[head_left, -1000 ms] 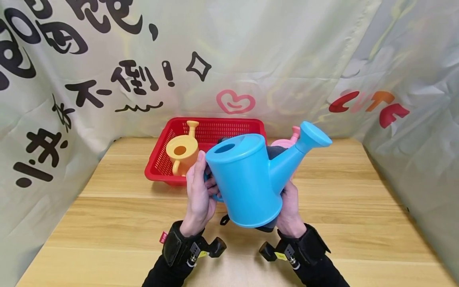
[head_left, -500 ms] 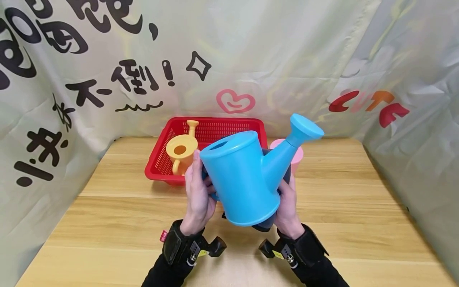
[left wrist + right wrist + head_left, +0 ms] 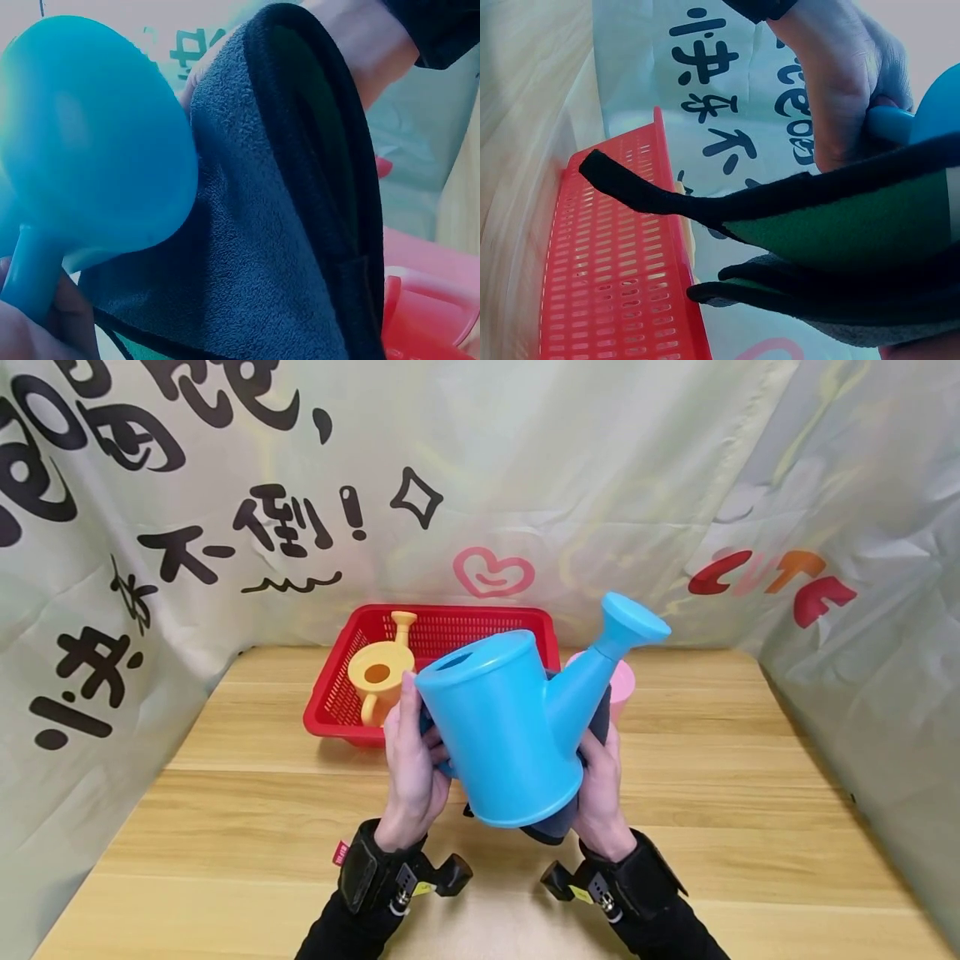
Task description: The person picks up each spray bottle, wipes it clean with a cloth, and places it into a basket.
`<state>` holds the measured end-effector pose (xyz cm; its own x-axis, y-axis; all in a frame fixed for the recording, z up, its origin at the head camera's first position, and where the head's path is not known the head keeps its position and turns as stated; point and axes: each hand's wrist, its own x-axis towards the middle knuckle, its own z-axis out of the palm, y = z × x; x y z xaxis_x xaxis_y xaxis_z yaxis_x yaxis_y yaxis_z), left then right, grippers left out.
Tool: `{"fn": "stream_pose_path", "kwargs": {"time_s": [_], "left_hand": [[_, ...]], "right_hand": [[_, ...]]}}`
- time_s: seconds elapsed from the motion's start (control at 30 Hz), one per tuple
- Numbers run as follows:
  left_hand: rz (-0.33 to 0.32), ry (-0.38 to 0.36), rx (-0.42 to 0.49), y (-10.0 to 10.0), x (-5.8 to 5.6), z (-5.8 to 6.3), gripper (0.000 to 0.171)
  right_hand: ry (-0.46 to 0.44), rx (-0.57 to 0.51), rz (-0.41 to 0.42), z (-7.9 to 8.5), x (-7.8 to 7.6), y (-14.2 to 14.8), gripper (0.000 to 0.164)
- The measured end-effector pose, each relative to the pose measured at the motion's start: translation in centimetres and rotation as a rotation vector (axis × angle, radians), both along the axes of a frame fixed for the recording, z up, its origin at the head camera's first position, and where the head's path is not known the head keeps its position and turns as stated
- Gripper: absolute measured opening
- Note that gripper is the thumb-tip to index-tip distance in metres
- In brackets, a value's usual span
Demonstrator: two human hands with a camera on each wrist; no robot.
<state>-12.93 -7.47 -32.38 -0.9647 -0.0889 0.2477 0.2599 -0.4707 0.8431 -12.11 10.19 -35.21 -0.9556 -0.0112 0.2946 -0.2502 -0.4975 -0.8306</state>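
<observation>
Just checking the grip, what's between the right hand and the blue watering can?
A dark cloth lies between the right hand and the blue watering can, plainest in the left wrist view.

Printed sheets [image 3: 615, 485] make this table [image 3: 750, 827] a booth.

Fabric backdrop [image 3: 600, 460] bore black Chinese characters climbing from the left: 快 [image 3: 99, 668], 乐 [image 3: 133, 597], 不 [image 3: 180, 552], 倒 [image 3: 285, 527], then an exclamation mark [image 3: 352, 508]. Wavy line [image 3: 291, 585] ran beneath. Upper row [image 3: 129, 437] was cut off by the frame. Star outline [image 3: 417, 498] and smiling pink heart [image 3: 492, 580] stood farther right; beyond them, "CUTE" [image 3: 776, 581] in red, pink and orange capitals. Red tag [image 3: 341, 852] on the left sleeve [image 3: 348, 920]: lettering too small to read. Yellow labels [image 3: 423, 889] on the wrist devices [image 3: 452, 876]: likewise illegible.
</observation>
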Motion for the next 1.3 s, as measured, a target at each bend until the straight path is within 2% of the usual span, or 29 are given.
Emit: {"fn": "stream_pose_path", "kwargs": {"time_s": [0.1,0.2,0.27,0.37,0.53,0.7,0.97,1.1,1.3], "left_hand": [[0.000,-0.040,0.074,-0.1,-0.1,0.1,0.043],[0.013,-0.124,0.185,-0.4,-0.2,0.2,0.043],[0.030,-0.171,0.242,-0.5,-0.4,0.3,0.044],[0.054,-0.203,0.270,-0.7,-0.5,0.3,0.044],[0.044,-0.180,0.267,-0.6,-0.5,0.4,0.042],[0.019,-0.140,0.303,-0.4,-0.6,0.5,0.040],[-0.025,-0.120,0.357,-0.4,-0.6,0.5,0.042],[-0.024,-0.115,0.341,-0.5,-0.6,0.4,0.042],[0.016,-0.089,0.347,-0.9,-0.8,0.5,0.041]], "right_hand": [[-0.066,-0.023,-0.043,0.3,-0.1,-0.3,0.029],[-0.115,-0.077,-0.074,0.7,-0.2,-0.6,0.028],[-0.124,-0.108,-0.069,0.8,-0.3,-0.7,0.026],[-0.124,-0.127,-0.059,0.9,-0.3,-0.7,0.024],[-0.112,-0.160,-0.051,1.0,-0.3,-0.7,0.023],[-0.109,-0.219,-0.057,1.1,-0.3,-0.6,0.020],[0.004,-0.330,-0.051,1.3,-0.7,-0.1,0.023],[-0.032,-0.347,-0.075,1.4,-0.7,0.2,0.021],[-0.050,-0.312,-0.142,1.6,-0.7,0.3,0.023]]}}
